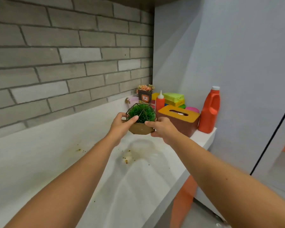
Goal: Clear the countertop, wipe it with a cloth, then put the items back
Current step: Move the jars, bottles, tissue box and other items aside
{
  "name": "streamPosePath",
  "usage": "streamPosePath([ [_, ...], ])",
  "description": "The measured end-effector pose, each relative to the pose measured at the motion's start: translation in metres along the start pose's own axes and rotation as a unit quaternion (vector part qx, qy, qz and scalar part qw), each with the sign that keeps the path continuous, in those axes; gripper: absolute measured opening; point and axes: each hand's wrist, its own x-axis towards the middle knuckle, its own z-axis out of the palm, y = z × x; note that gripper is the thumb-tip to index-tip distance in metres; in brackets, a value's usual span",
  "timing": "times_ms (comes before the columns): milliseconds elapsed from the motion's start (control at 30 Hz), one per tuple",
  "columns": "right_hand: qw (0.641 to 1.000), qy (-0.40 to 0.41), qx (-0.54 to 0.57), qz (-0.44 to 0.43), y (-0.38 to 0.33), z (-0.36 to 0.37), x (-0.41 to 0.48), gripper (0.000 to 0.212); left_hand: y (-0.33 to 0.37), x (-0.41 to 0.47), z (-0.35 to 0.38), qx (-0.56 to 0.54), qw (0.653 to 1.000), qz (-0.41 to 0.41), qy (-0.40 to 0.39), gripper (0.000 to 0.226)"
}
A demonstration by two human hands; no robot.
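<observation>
So both hands are on the small fake green plant (141, 114), the one in a tan faceted pot with a thin wire cage over it. It sits right between them, held up off the white counter (59, 155), with its shadow on the surface just below. The left hand (122, 124) wraps the pot's left side, fingers curled round it and thumb lying across the green tuft. The right hand (161, 127) grips the right side, with the thumb pressed near the pot's rim and the fingers tucked round the far side.

Under and in front of the plant there's a patch of yellowish crumbs and smears (128, 157) on the counter, plus a few specks further left.

Just behind the right hand is a brown-red tissue box with an orange lid (179, 120). Next to that, at the counter's end, stands a tall orange plastic bottle with a white cap (209, 111). Back in the corner are a red squeeze bottle with a white nozzle (160, 101), a stack of folded yellow and green cloths (174, 98) and a dark little box of peach flowers (145, 94).
</observation>
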Motion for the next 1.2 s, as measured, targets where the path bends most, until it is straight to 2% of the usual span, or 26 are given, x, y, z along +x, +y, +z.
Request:
streamPosePath([
  [100,0.999,0.033,-0.017,-0.025,0.002,-0.017,0.023,0.043,0.001,0.025,0.023,-0.011,0.999,0.018,-0.025,0.028],
  [200,0.993,0.082,-0.046,-0.068,0.009,-0.037,0.045,0.041,0.000,0.045,0.044,0.005,0.999,0.031,-0.036,0.033],
  [333,0.974,0.143,-0.141,-0.106,0.011,-0.069,0.065,0.050,0.005,0.062,0.075,-0.006,0.997,0.035,-0.070,0.032],
  [433,0.954,0.167,-0.221,-0.117,0.011,-0.092,0.086,0.054,0.007,0.079,0.096,0.009,0.995,0.047,-0.089,0.045],
  [533,0.942,0.176,-0.260,-0.122,0.012,-0.114,0.105,0.053,0.009,0.094,0.119,-0.001,0.992,0.033,-0.124,0.046],
  [633,0.936,0.190,-0.269,-0.127,0.015,-0.132,0.126,0.055,0.012,0.105,0.141,0.000,0.990,0.014,-0.137,0.054],
  [700,0.936,0.196,-0.265,-0.124,0.019,-0.142,0.142,0.051,0.012,0.113,0.156,0.007,0.990,0.013,-0.144,0.052],
  [1000,0.942,0.186,-0.253,-0.114,0.042,-0.171,0.197,0.052,0.000,0.143,0.201,0.031,0.991,-0.004,-0.130,0.068],
  [1200,0.942,0.154,-0.270,-0.127,0.051,-0.178,0.210,0.052,-0.010,0.150,0.207,0.055,0.991,0.009,-0.122,0.065],
])
